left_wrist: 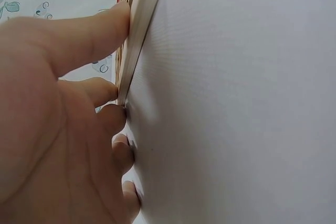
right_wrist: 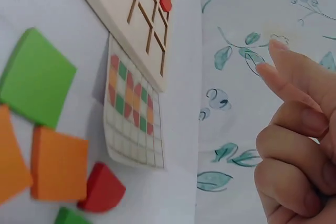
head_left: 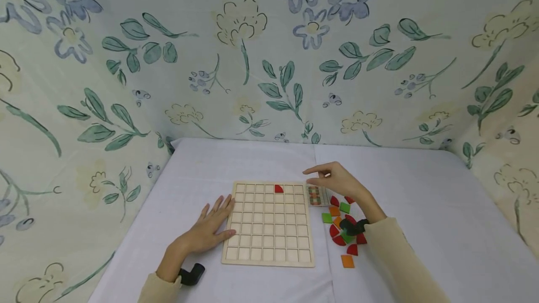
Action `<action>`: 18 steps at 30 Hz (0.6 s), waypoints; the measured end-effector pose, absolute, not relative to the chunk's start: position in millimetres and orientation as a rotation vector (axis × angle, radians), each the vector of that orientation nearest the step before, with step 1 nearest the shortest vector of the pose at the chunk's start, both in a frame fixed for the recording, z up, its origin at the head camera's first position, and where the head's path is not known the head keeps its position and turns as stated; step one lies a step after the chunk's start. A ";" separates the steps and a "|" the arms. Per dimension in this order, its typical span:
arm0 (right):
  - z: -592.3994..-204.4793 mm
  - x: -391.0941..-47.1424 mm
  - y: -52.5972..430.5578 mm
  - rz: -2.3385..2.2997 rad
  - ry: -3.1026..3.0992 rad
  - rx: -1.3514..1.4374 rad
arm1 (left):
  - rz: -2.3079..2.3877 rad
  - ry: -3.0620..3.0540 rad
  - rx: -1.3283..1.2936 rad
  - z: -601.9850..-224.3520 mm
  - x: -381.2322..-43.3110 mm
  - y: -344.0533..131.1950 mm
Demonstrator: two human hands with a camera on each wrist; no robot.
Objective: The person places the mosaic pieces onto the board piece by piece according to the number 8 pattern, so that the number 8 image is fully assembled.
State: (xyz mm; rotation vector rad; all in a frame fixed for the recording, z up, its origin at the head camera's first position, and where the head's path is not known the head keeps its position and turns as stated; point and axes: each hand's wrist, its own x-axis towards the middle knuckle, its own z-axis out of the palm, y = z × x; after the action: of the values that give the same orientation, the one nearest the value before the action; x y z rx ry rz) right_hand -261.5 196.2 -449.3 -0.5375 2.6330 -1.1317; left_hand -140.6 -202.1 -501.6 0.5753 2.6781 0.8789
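A pale wooden grid board (head_left: 269, 222) lies on the white cloth, with one red quarter-circle tile (head_left: 279, 189) in a cell of its far row. My left hand (head_left: 206, 231) rests flat beside the board's left side, fingers spread. In the left wrist view, its thumb (left_wrist: 105, 27) touches the board's edge (left_wrist: 137, 40). Above the board's far right corner hovers my right hand (head_left: 340, 182), holding nothing. The right wrist view shows its thumb and index finger extended with the other fingers bent. Below that hand lies a pattern card (right_wrist: 128, 135) printed with coloured shapes.
Right of the board lie several loose tiles: green squares (right_wrist: 39, 77), orange squares (head_left: 347, 261) and red quarter circles (head_left: 353, 249). The right wrist's black strap mount (head_left: 354, 226) hides some of them. A floral cloth (head_left: 269, 60) hangs behind the table.
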 end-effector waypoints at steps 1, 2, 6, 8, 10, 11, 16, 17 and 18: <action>-447.4 -258.4 204.3 -1.142 2.649 -0.504 | 0.879 2.677 0.574 -501.2 -140.5 -202.0; -446.1 -255.0 212.5 -1.146 2.667 -0.475 | 0.880 2.673 0.572 -500.9 -140.5 -201.9; -445.7 -241.2 243.1 -1.135 2.732 -0.375 | 0.884 2.665 0.569 -501.5 -140.7 -202.0; -448.8 -234.1 256.4 -1.129 2.753 -0.326 | 0.885 2.666 0.571 -502.0 -140.8 -202.4; -453.3 -226.7 267.5 -1.122 2.771 -0.279 | 0.875 2.669 0.572 -502.2 -140.6 -202.8; -455.8 -222.9 272.1 -1.122 2.778 -0.257 | 0.880 2.667 0.575 -501.9 -140.3 -202.9; -469.6 -206.3 288.9 -1.108 2.791 -0.159 | 0.904 2.658 0.577 -502.0 -140.1 -202.9; -472.1 -203.4 291.1 -1.111 2.787 -0.133 | 0.900 2.660 0.577 -502.4 -140.2 -202.9; -474.5 -200.7 293.2 -1.114 2.781 -0.108 | 0.893 2.662 0.574 -502.6 -140.4 -202.8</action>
State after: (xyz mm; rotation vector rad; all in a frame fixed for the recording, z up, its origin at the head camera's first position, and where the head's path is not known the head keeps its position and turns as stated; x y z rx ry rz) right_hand -200.7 293.2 -474.5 -0.1082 2.7815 -1.1138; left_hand -140.4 -202.8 -502.6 0.5745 2.6623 0.8926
